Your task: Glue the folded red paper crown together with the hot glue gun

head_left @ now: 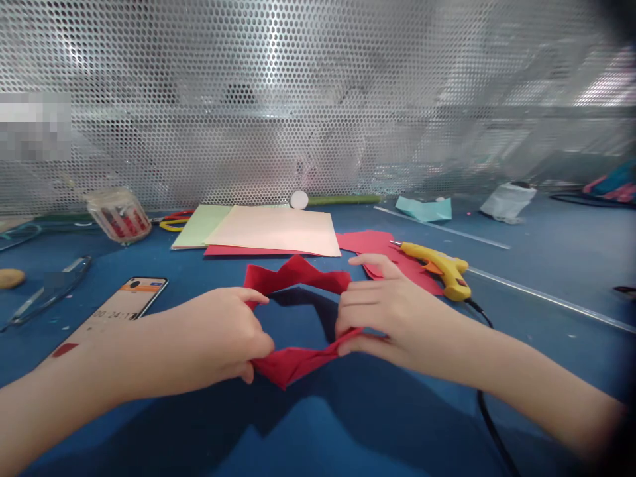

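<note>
A red paper crown, a closed ring with pointed edges, is held between my two hands just above the blue table. My left hand grips its left side, fingers curled over the band. On the right, my right hand pinches the near edge of the ring between thumb and fingers, with the index finger raised apart. The near side of the band bends down to a point at the front. Parts of the ring are hidden behind my fingers.
Behind the crown lie stacked paper sheets and red paper pieces. A yellow glue gun with a black cord sits right, near a clear glue stick. At left are a phone, a jar and scissors.
</note>
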Tool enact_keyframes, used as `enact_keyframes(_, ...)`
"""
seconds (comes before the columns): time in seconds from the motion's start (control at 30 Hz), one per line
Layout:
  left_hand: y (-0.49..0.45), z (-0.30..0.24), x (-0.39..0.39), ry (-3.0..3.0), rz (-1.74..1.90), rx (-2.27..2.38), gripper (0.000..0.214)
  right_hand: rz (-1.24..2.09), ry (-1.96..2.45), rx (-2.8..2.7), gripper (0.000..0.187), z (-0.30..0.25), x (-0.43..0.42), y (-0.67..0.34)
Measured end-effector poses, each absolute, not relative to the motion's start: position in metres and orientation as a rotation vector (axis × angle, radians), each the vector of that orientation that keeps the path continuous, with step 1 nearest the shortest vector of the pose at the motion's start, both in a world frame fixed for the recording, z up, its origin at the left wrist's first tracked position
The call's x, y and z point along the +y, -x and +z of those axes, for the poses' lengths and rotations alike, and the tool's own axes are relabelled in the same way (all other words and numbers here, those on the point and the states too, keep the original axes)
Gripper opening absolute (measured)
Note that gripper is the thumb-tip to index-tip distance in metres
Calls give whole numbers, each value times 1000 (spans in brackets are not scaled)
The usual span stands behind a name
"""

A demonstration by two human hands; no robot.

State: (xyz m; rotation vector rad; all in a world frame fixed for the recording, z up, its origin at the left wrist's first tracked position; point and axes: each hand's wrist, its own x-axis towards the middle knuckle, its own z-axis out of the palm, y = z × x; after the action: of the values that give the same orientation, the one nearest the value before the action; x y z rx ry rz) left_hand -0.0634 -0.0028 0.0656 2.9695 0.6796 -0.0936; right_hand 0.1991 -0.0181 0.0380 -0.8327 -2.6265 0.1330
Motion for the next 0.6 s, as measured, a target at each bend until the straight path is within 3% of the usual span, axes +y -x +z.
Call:
enact_keyframes(0.03,63,69,-2,-2926,-175,716,15,130,861,-2645,22,38,-16,-201)
enact_keyframes(0.17,65,77,2,-2777,-150,1011,39,128,936,-2701,17,37,-10,-206)
enact_keyframes(0.27,62,77,4,-2668,-102,1099,29,63,969,-2630,14,35,-12,-203)
enact_keyframes(0.43,55,72,7,-2511,-80,1058,19,42,884,-2539,38,28,-16,-191)
enact_keyframes(0.6,57,67,4,-2536,-48,1011,23,90,837,-2549,11,16,-13,-182)
